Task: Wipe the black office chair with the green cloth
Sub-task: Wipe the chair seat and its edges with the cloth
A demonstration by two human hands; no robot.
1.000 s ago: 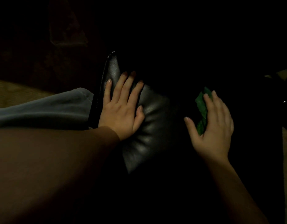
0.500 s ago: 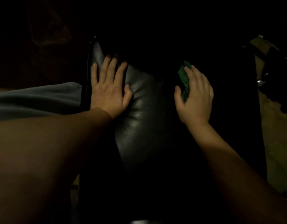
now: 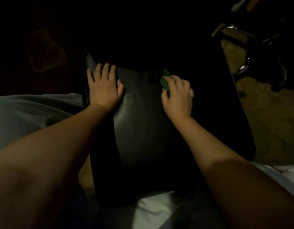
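Dim room. Left hand (image 3: pixel 104 87) flat on chair's (image 3: pixel 143 121) left edge; right hand's (image 3: pixel 178 96) grip has tightened round cloth (image 3: pixel 165 80); wiping continues.

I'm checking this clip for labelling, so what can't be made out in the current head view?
- green cloth: mostly covered by the right hand, head view; its full shape is hidden.
- black office chair: its far end and right side are lost in darkness, head view.
- left hand: fingertips fade into shadow, head view.
- shiny metal parts, top right: dim, blurred, cut by the frame edge; unidentifiable.
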